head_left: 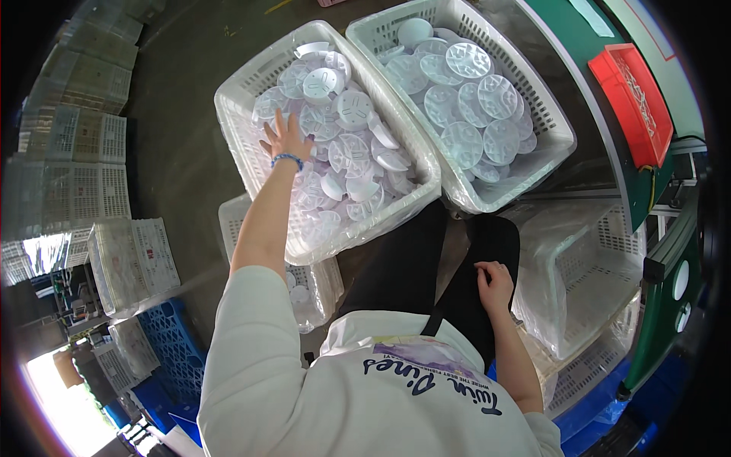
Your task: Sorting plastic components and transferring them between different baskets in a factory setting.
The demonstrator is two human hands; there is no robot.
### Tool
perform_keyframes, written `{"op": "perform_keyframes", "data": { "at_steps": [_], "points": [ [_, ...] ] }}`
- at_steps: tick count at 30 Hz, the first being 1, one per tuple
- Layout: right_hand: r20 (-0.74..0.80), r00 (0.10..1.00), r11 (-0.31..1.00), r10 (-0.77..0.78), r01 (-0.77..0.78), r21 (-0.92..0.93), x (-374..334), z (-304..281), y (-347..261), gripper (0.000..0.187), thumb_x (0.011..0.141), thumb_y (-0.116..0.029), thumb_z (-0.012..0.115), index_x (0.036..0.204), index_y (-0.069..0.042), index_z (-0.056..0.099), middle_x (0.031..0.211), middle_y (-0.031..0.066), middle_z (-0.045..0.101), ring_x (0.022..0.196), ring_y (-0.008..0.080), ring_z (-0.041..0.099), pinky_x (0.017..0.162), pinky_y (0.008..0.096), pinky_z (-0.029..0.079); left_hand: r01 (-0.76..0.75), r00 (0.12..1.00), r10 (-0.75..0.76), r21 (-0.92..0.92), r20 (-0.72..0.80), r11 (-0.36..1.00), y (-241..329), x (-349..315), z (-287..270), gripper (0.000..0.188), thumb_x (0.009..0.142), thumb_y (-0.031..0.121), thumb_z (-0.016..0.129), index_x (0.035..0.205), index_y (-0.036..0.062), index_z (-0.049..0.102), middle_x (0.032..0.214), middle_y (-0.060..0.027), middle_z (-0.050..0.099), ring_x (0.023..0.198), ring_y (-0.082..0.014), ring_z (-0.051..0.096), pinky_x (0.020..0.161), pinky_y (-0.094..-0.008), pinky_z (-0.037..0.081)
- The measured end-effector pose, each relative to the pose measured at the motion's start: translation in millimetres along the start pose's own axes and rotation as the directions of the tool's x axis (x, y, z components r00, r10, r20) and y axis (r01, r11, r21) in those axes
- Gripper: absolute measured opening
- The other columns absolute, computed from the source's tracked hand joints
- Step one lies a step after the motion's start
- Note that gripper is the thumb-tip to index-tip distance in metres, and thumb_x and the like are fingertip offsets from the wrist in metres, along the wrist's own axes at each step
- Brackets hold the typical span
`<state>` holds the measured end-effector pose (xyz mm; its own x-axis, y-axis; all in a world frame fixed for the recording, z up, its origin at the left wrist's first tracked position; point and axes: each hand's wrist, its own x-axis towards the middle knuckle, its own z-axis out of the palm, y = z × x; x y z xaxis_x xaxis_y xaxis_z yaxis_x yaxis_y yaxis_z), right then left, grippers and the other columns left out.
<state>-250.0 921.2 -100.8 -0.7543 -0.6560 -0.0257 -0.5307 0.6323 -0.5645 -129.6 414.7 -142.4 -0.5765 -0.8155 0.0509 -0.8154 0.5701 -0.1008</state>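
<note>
My left hand (287, 140), with a blue beaded band at the wrist, reaches into a white crate (232, 126) lined with clear plastic. Its fingers are spread over a heap of round white plastic covers (324, 84) and clear ribbed discs (349, 154). I cannot see anything held in it. My right hand (495, 283) rests on my right thigh, its fingers loosely curled and partly turned away. To the right of the first crate, a second white crate (560, 148) holds many clear round discs (461, 145) piled flat and overlapping.
On the green table (556, 30) at the right stands a red tray (624, 107) of thin white pieces. A plastic-lined crate (563, 286) sits below it. Stacked crates (76, 137) line the left, near a blue pallet (171, 339). Another lined crate (327, 286) shows below my left arm.
</note>
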Motion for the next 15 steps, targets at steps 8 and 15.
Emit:
{"op": "perform_keyframes", "data": {
  "at_steps": [8,15],
  "points": [
    [0.000,1.000,1.000,-0.021,0.021,0.000,4.5,-0.1,-1.5,0.008,0.078,-0.006,0.060,0.083,-0.008,0.065,0.077,0.0051,0.060,0.072,0.0240,0.057,0.064,0.0343,0.045,-0.293,0.857,0.256,0.014,0.447,0.956,-52.6,59.7,24.4,0.056,0.080,0.014,0.056,0.133,0.0242,0.040,0.148,-0.0019,0.023,0.114,-0.0387,0.048,0.094,-0.0462,0.046],
    [-0.012,1.000,1.000,-0.017,0.017,-0.011,-0.2,-0.9,2.2,0.008,0.078,-0.005,0.060,0.083,-0.008,0.065,0.076,0.0051,0.060,0.072,0.0236,0.057,0.065,0.0340,0.046,-0.426,0.887,0.299,0.372,0.353,0.824,-52.9,59.1,-14.2,0.032,0.084,0.013,0.052,0.115,0.0183,0.054,0.122,0.0001,0.047,0.108,-0.0288,0.053,0.085,-0.0449,0.049]
  ]
}}
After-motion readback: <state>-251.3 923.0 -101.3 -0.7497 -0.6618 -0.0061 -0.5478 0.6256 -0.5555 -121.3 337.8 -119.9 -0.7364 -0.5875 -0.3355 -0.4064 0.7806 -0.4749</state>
